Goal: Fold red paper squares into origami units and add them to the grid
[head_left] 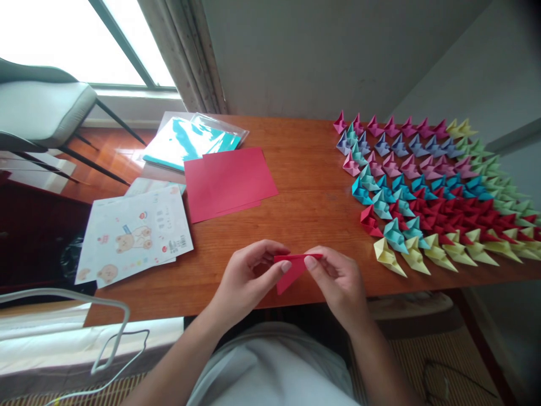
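Note:
A small piece of folded red paper is held up between both hands, just over the front edge of the table. My left hand pinches its left end, thumb on the near face. At the other end, my right hand grips the paper between thumb and curled fingers. Its upper edge is folded and runs level; the lower part tapers to a point at the left. Beyond the hands lie sheets of red paper, flat and overlapping.
Rows of folded paper boats in several colours cover the table's right side. At the left lie a white booklet with a bear print and a plastic-wrapped pack of turquoise paper. A grey chair stands by the window.

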`<action>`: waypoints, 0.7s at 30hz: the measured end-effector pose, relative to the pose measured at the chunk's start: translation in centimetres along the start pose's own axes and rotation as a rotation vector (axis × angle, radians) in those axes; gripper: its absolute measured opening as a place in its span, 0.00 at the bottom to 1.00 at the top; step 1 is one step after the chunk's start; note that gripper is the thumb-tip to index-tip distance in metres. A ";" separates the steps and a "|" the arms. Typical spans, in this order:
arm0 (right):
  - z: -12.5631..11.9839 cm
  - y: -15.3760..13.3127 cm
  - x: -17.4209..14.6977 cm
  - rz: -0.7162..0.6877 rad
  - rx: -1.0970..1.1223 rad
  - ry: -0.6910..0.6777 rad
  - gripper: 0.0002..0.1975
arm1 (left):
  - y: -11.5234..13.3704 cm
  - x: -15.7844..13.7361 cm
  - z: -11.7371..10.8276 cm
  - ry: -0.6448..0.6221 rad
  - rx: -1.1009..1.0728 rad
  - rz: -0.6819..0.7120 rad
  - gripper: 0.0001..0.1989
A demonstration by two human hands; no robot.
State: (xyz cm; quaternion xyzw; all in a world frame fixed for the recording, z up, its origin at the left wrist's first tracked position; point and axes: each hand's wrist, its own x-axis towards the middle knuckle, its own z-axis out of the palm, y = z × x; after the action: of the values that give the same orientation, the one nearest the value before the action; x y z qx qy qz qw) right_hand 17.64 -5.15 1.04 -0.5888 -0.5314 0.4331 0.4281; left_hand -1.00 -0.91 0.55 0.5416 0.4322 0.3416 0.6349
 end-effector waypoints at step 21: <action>0.9 0.2 -0.4 0.060 0.158 -0.048 0.11 | 0.5 0.6 0.6 0.201 -0.303 -0.171 0.11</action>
State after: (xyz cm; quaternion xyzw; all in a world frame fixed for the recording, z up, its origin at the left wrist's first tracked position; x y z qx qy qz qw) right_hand 16.75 -5.50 0.61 -0.5582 -0.4880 0.5003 0.4471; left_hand -0.18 -0.58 0.93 0.3644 0.4816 0.4000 0.6894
